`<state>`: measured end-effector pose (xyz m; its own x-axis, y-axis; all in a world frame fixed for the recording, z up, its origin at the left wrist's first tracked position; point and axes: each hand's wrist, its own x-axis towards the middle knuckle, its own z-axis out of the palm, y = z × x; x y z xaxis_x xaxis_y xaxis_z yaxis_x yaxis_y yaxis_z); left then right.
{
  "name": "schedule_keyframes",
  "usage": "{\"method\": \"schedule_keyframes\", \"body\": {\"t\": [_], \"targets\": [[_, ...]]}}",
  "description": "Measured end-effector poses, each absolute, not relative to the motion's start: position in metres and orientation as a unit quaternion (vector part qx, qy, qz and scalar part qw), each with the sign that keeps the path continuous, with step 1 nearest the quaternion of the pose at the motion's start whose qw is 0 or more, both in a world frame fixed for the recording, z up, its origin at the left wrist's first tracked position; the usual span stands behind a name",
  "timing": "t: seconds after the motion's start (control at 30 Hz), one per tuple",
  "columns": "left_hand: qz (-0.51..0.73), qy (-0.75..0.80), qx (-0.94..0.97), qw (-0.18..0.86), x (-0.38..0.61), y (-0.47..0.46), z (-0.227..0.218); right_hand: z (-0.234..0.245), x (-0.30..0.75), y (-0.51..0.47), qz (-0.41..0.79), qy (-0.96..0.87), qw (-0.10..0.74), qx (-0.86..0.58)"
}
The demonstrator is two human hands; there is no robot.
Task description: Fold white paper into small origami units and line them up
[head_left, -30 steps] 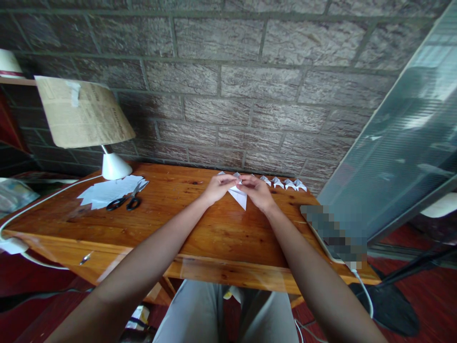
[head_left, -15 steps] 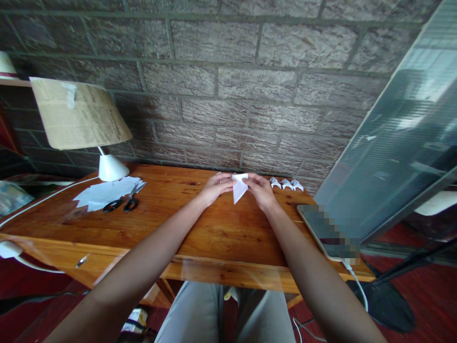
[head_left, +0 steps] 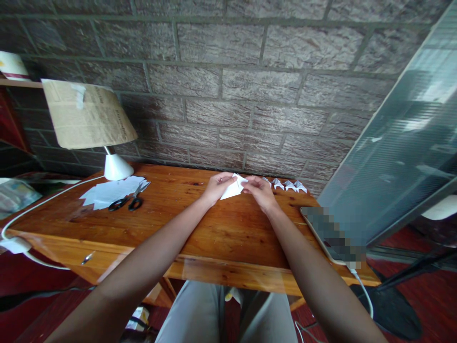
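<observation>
A small folded piece of white paper (head_left: 233, 189) is held over the back middle of the wooden table (head_left: 221, 228). My left hand (head_left: 216, 187) pinches its left side, thumb on top. On the paper's right edge, the fingers of my right hand (head_left: 259, 190) are closed. Several folded white paper shapes (head_left: 290, 185) stand in a row just right of my right hand, the nearest partly hidden behind it.
At the left lie a stack of white paper sheets (head_left: 103, 193) and black-handled scissors (head_left: 125, 203). Behind them stands a lamp (head_left: 117, 166) with a paper shade. A tablet (head_left: 330, 236) with a white cable lies at the right edge. A brick wall (head_left: 235, 114) rises behind the table.
The paper has turned in my hands: its point hung downward before, and now a wider flap slants to the lower left. The view has shifted slightly left.
</observation>
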<state>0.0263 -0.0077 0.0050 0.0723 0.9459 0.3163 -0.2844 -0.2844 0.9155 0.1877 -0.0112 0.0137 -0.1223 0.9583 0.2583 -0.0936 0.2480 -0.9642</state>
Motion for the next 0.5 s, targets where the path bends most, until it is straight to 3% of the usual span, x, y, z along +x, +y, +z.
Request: {"method": "schedule_keyframes", "body": {"t": [0.5], "targets": [[0.599, 0.313, 0.552, 0.488, 0.0253, -0.0102, 0.0067, 0.0143, 0.1896, -0.0099, 0.428, -0.618, 0.552, -0.360]]}}
